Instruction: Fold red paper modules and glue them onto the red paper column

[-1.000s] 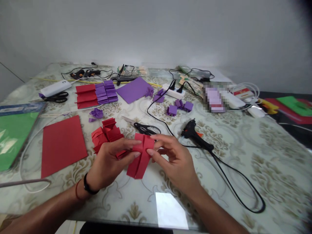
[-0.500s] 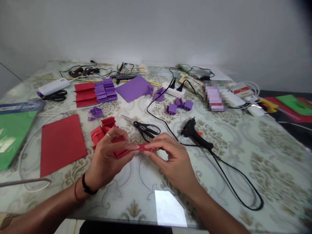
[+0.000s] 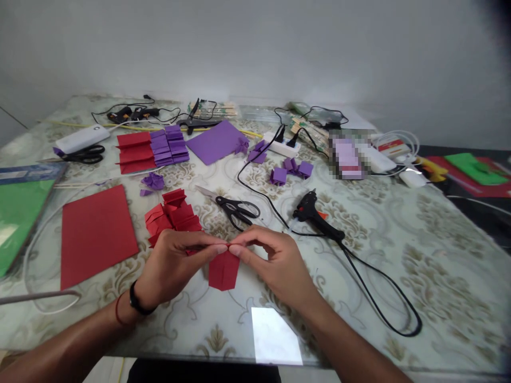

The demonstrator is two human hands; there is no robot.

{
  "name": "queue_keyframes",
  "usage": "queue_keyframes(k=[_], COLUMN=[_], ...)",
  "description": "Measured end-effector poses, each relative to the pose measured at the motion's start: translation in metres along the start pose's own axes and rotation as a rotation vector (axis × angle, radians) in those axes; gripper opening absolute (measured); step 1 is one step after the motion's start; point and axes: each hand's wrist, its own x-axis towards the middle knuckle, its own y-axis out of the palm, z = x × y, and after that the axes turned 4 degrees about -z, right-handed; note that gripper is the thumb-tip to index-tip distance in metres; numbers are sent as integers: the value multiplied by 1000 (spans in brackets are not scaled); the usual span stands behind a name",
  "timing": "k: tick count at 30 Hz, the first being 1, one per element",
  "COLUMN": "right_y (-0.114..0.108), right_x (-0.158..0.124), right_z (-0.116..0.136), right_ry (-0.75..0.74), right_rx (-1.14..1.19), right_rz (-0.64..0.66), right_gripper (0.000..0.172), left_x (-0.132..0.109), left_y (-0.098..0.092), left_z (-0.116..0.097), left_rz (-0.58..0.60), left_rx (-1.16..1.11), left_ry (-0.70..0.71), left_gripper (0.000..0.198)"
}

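A small piece of folded red paper [image 3: 223,269] hangs down between my hands, a faint crease running along its middle. My left hand [image 3: 175,260] pinches its top edge with thumb and index finger. Close beside, my right hand [image 3: 271,258] pinches the same edge, the two thumbs almost touching. Behind my left hand lie several folded red paper pieces [image 3: 173,213], partly hidden by the fingers. Black-handled scissors [image 3: 235,207] rest just beyond my hands, blades pointing left. A black glue gun [image 3: 315,215] lies to the right of my right hand.
A red paper sheet [image 3: 98,234] lies at left, near a green paper pack [image 3: 24,213]. Farther back are pleated red and purple papers [image 3: 170,146], a purple sheet [image 3: 217,141], purple folded pieces [image 3: 278,175] and a white power strip [image 3: 281,144]. The glue gun's cord [image 3: 375,287] loops at right.
The red paper has turned from nearly edge-on to hanging with its broad face visible. My left fingers have lowered and straightened along its top edge. The view has shifted slightly.
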Motion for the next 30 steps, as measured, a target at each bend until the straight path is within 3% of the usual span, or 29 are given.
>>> queue_keyframes(k=[7,13,20,23,26,28,30], right_y=[1,1,0,-2,-4,-5,-3], right_x=[0,2,2,2,3,5,7], right_z=[1,-2,-1,0,-3,-7,-11], right_ry=[40,138,47,3,101,266,398], right_rx=[22,52,-8,-18,23,142,307], right_rz=[22,62,-13,-37,-85,23,150], right_gripper=[12,13,14,17,40,59,65], left_x=[3,4,3,1,-1,-1,-1], left_y=[-1,-5,2,0,-4,-5,-5], left_z=[1,4,3,2,-1,-1,0], left_rz=[98,53,162,52,-148,-185,-146], left_rx=[-10,85,-12,102,255,328,404], left_ry=[-76,-73,-161,0,327,558,724], left_gripper=[13,14,15,8,10,19,22])
